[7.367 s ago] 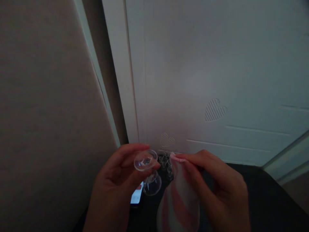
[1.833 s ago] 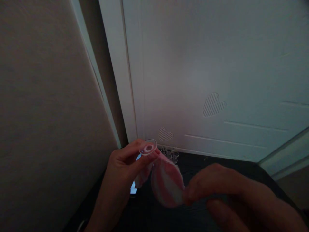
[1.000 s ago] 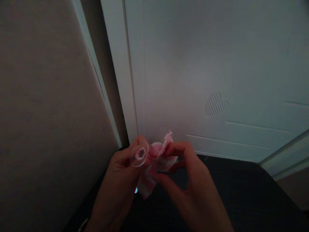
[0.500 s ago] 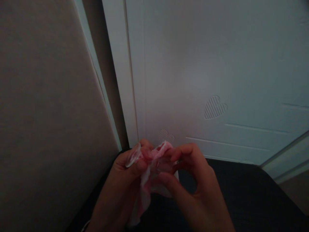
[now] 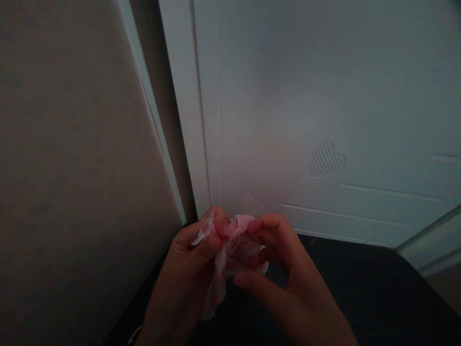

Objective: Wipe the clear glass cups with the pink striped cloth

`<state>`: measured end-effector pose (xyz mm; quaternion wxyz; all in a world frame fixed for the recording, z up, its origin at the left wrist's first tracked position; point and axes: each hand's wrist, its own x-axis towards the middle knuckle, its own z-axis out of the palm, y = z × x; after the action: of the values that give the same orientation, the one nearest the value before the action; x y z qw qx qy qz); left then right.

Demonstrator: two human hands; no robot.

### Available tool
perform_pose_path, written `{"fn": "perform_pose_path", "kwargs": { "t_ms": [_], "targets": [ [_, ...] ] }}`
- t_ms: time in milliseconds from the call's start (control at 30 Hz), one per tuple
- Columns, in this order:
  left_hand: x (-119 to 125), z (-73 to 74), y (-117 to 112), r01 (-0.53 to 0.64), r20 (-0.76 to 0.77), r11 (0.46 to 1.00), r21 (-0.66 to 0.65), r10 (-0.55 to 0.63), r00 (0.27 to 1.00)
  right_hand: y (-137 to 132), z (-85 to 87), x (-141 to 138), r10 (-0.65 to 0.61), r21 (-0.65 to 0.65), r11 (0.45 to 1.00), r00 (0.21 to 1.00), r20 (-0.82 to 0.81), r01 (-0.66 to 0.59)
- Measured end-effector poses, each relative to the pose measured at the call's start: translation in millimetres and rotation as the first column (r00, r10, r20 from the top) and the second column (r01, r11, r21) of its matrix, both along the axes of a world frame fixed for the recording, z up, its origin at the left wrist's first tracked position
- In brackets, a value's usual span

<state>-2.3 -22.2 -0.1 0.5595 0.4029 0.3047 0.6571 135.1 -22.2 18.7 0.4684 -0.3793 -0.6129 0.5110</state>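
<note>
A crumpled piece of thin pink-and-white material (image 5: 243, 245) is bunched between my hands, with a pale strip hanging below. I cannot tell whether it is cloth, tissue or film. My left hand (image 5: 190, 257) pinches its left side between thumb and curled fingers, and a shiny clear-white bit (image 5: 203, 228) sticks out above the thumb. My right hand (image 5: 279, 266) is curled around the right side, fingertips on the pink folds and thumb low in front. The folds hide some of the right fingertips.
Beneath the hands lies a dark surface (image 5: 345, 278). A white panel (image 5: 273, 105) with striped heart reliefs stands directly behind it. A brownish wall (image 5: 79, 158) closes off the left side. The light is dim.
My right fingers have shifted slightly left and curl further over the pink folds, and the top of the bunch sits lower. My left hand keeps its pinch. The view has shifted slightly.
</note>
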Motion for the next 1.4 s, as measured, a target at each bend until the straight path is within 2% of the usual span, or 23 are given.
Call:
{"fn": "perform_pose_path", "kwargs": {
  "t_ms": [100,233,333,433,567,700,833,900,967,1133,1300,1400],
  "targets": [
    [-3,1.0,0,0.027,0.042,1.0,-0.016,-0.027,0.999,1,-3.8,-3,0.051,0.071,0.996,0.998,-0.025,-0.049],
    [-2,2.7,3,0.065,0.055,0.998,-0.015,-0.064,0.996,3,-7.9,-4,0.145,0.147,0.978,0.989,0.021,-0.147],
    [-2,4.0,5,0.056,0.085,0.998,-0.011,-0.055,0.995,2,-7.4,-6,0.102,0.135,0.985,0.994,0.029,-0.105],
    [-6,3.8,6,0.028,0.098,1.0,-0.004,-0.028,0.995,0,-5.5,-11,0.027,0.06,0.998,1.0,-0.016,-0.026],
    [-10,1.8,5,0.021,0.108,1.0,0.002,-0.021,0.994,-1,-3.7,-15,-0.051,0.002,0.999,0.999,0.018,0.051],
    [-9,1.2,2,0.028,0.104,1.0,-0.012,-0.027,0.994,-3,-5.5,-12,-0.03,0.043,0.999,1.0,0.003,0.029],
    [-6,2.9,0,0.032,0.111,0.999,-0.03,-0.029,0.993,-5,-9.1,-9,-0.082,0.189,0.98,0.993,0.08,0.065],
    [-5,3.9,0,0.022,0.115,0.999,-0.028,-0.018,0.993,-4,-10.2,-9,-0.062,0.239,0.97,0.996,0.064,0.045],
    [-5,4.4,1,0.007,0.119,1.0,-0.022,-0.005,0.993,-3,-10.4,-11,-0.018,0.209,0.978,1.0,0.014,0.015],
    [-9,2.9,2,-0.009,0.117,0.999,-0.054,0.015,0.993,-3,-6.5,-17,-0.113,0.034,0.993,0.993,0.035,0.112],
    [-7,-1.4,1,-0.003,0.134,0.998,-0.065,0.012,0.991,-1,-5.2,-15,-0.095,0.069,0.993,0.995,-0.015,0.096],
    [-5,-1.9,2,0.031,0.145,0.998,-0.051,-0.024,0.989,0,-8.6,-8,-0.078,0.164,0.984,0.996,0.05,0.069]
  ]
}}
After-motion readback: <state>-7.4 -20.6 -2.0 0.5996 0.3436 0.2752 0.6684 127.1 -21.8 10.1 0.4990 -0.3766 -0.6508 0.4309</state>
